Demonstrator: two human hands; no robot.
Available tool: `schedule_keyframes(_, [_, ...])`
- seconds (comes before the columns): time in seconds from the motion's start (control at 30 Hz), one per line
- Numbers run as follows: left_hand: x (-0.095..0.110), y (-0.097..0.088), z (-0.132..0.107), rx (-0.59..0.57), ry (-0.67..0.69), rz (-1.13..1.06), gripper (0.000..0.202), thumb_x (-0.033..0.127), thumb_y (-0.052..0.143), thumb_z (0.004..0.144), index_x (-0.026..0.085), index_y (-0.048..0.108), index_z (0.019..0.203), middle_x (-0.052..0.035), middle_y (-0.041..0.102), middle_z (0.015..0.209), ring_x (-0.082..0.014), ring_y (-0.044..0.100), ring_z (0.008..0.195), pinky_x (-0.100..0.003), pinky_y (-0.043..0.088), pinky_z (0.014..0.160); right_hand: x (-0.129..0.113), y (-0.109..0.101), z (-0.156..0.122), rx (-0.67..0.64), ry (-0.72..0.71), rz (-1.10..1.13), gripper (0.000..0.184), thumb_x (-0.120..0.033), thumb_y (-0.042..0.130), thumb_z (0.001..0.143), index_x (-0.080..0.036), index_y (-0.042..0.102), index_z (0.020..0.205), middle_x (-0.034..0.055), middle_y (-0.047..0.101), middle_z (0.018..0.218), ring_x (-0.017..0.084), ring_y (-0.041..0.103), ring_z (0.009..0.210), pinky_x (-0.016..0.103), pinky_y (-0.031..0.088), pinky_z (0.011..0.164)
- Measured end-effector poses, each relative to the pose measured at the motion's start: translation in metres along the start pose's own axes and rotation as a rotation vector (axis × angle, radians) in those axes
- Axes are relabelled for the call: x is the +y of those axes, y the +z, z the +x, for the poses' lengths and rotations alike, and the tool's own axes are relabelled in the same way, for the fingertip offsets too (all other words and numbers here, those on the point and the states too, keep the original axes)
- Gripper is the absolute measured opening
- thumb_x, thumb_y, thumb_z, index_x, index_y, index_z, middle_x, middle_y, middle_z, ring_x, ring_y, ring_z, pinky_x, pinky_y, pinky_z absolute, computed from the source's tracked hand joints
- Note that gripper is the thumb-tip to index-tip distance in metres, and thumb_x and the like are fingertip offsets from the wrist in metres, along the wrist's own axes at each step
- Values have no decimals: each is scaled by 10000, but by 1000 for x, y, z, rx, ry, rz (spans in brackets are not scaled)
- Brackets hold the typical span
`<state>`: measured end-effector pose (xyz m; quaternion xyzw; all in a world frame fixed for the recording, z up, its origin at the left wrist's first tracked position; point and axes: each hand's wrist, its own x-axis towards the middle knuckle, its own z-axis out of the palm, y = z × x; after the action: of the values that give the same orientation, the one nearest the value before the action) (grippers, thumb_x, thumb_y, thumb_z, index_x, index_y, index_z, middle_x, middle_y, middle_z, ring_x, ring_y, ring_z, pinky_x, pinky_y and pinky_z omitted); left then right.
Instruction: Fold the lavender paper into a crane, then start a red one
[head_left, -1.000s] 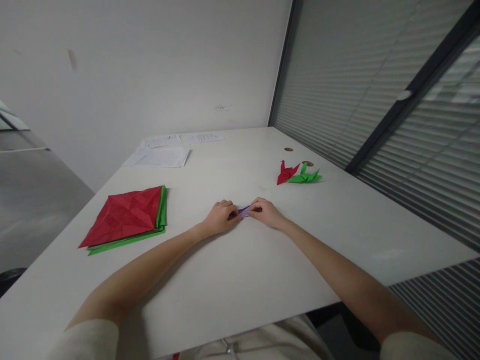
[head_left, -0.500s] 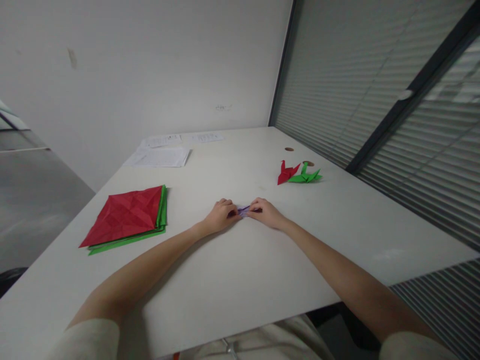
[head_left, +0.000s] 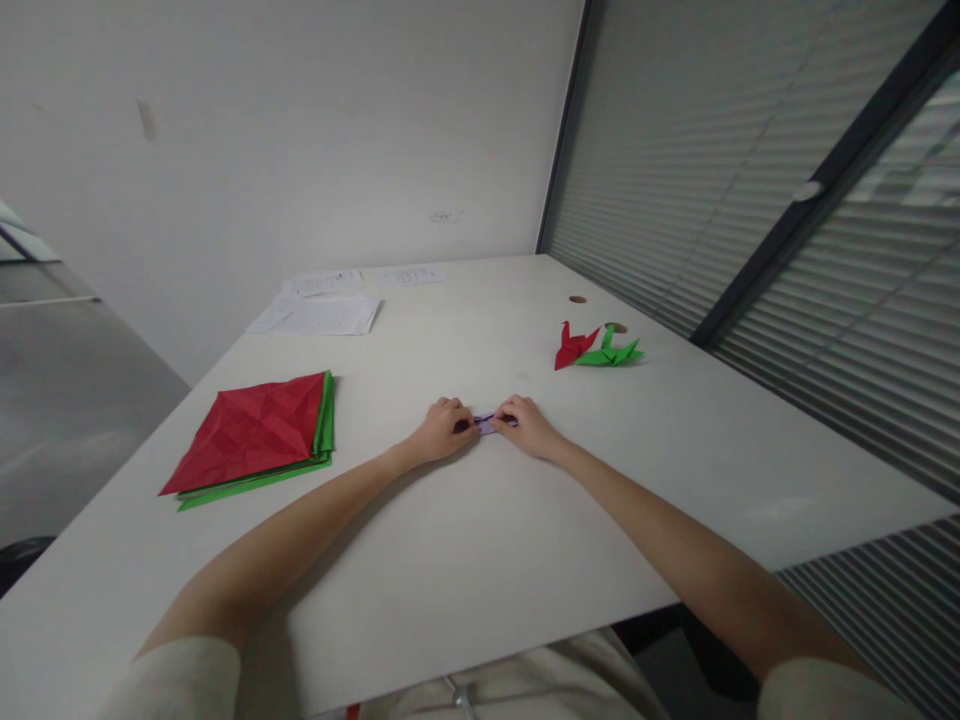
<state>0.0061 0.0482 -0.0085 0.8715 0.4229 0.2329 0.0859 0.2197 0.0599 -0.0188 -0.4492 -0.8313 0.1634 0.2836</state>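
Note:
A small piece of folded purple paper (head_left: 485, 424) lies low over the middle of the table, between my two hands. My left hand (head_left: 444, 428) pinches its left end with thumb and fingers. On the other side, my right hand (head_left: 529, 428) pinches the right end. The fingertips cover most of the paper, so its full shape is hidden. Beyond my right hand stand a red origami crane (head_left: 574, 345) and a green origami crane (head_left: 611, 351), touching or nearly so.
To the left is a stack of creased paper, with a red sheet (head_left: 255, 425) over green sheets (head_left: 325, 430). Printed white papers (head_left: 322, 315) lie at the table's far left. Two round holes are cut near the right edge, beside a window with blinds (head_left: 750, 200).
The purple paper between the fingertips looks slightly flatter and wider. My right fingers have shifted a little; everything else is as before.

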Motion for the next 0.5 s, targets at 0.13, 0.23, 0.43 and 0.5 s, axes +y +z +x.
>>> schedule_keyframes(0.13, [8,-5,-5,27,31,-16,174,333,576,859,193,673,822,-49,604,821,-193,518,851,-332,394,787,0,-5,-3,-68,-68,55,137,-303,694,796,-240,740,909,61,599,945,203,529,929,369,416,891])
schedule_keyframes(0.23, [16,-8,-9,43,85,54,159,320,572,865,216,689,896,-64,607,901,-218,501,938,-364,373,824,1,-6,-4,-98,-89,82,171,-282,733,761,-244,746,927,65,600,956,202,533,937,361,420,886])
schedule_keyframes(0.43, [20,-10,-10,-18,262,148,175,253,533,887,204,696,848,-78,637,980,-197,548,958,-361,362,843,1,-6,-4,-108,-93,93,115,-269,773,716,-219,754,818,74,620,952,197,540,922,375,414,899])
schedule_keyframes(0.5, [20,-12,-10,-71,323,153,199,233,496,900,195,687,860,-76,654,979,-174,583,908,-336,383,819,1,-7,-3,-125,-100,99,113,-269,775,715,-218,754,813,77,629,960,197,548,925,381,411,910])
